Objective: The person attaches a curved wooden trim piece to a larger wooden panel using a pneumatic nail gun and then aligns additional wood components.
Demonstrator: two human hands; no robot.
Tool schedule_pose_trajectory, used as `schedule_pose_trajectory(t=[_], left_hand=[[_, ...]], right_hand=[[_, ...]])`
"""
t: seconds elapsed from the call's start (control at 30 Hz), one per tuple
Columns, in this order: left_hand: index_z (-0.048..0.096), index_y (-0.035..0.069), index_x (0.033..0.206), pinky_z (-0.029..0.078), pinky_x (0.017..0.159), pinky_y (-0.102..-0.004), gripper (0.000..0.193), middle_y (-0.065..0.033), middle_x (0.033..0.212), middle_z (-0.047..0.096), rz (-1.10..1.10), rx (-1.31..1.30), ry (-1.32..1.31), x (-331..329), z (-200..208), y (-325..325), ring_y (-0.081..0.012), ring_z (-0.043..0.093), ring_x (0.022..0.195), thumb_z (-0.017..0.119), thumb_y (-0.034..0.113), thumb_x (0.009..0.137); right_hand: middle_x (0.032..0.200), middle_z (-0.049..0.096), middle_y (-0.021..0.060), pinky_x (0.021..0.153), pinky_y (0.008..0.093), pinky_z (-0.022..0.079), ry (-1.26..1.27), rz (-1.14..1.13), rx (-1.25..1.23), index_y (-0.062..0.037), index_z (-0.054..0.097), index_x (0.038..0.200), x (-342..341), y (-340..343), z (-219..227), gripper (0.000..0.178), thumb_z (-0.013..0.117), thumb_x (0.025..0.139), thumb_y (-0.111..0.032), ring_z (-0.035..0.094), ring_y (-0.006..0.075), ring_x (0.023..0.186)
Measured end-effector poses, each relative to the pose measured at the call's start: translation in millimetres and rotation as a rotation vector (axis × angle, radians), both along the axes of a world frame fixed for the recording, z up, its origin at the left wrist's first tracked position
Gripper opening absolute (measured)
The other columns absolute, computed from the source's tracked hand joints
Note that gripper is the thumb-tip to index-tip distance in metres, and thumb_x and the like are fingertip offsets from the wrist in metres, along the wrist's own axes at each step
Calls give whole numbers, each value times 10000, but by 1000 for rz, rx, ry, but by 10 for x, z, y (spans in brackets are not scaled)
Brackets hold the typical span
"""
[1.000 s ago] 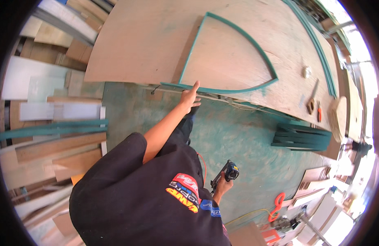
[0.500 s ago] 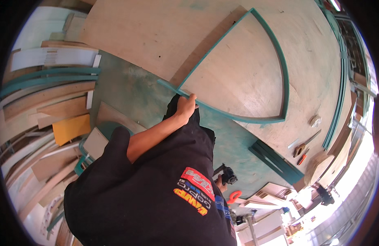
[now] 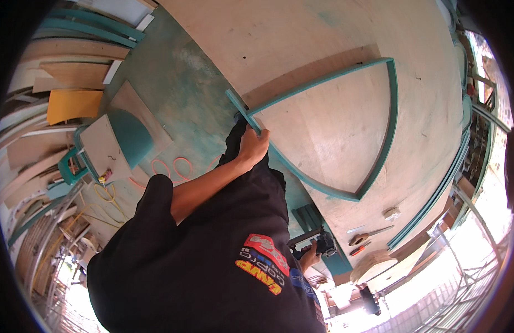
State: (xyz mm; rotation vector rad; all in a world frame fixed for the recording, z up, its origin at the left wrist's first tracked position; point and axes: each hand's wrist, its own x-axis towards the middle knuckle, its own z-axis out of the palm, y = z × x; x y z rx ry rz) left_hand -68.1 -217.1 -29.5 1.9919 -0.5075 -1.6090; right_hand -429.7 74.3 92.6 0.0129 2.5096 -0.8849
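Teal frame [image 3: 395, 111]: on the table [image 3: 301, 33], partly over its edge
Assembly: three sides meet, one end overshooting; fastening unclear
Left hand [image 3: 253, 146]: clamped on near side
Right hand [image 3: 309, 257]: wrapped around black nail gun [image 3: 326, 244]

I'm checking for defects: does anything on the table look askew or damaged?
Beside the left hand, one strip of the green frame runs past its corner at the table's edge; the other two corners show no such tail. No damage shows.
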Motion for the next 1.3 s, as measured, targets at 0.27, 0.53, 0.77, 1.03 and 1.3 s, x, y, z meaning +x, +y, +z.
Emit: schedule_pose_trajectory(t=[0.27, 0.53, 0.77, 1.03, 1.3], left_hand=[[429, -97, 1292, 545, 893, -490, 524, -306, 1055, 697, 50, -82, 55, -202, 737, 402, -486, 685, 1043, 622, 234, 935], [529, -37, 1243, 565, 795, -367, 437, -109, 1083, 687, 264, -153, 250, -126, 474, 565, -238, 688, 955, 671, 107, 855], [550, 139, 1289, 438, 1027, -452, 473, -30, 1221, 581, 454, 62, 521, -80, 466, 462, -209, 558, 1159, 673, 88, 835], [485, 86, 1376, 339, 1118, -452, 627, -82, 1351, 472, 527, 80, 690, 135, 69, 422, -266, 452, 1255, 757, 229, 829], [451, 75, 1439, 283, 1166, -468, 684, -147, 1441, 407, 449, 15, 630, 266, -206, 326, -330, 405, 1327, 735, 218, 833]], right_hand=[[613, 548, 20, 435, 296, 442, -25, 42, -40, -53, 632, 899, 46, -247, -104, 215, 805, 878, -178, 516, 126, 477], [626, 546, 40, 431, 304, 430, -14, -190, -137, -50, 627, 939, 114, -97, -75, 239, 822, 857, -162, 508, 144, 472], [642, 559, 27, 439, 294, 450, 37, -139, -331, -33, 632, 913, -72, 82, -134, 164, 771, 908, -120, 536, 130, 495], [619, 564, 18, 447, 283, 409, 169, -85, -352, -17, 649, 909, -143, 223, -111, 178, 767, 919, -150, 526, 117, 488], [1031, 677, 120, 814, 383, 526, 296, 249, -230, 15, 588, 1309, -991, -3, -377, 400, 609, 960, -179, 640, 234, 890]])
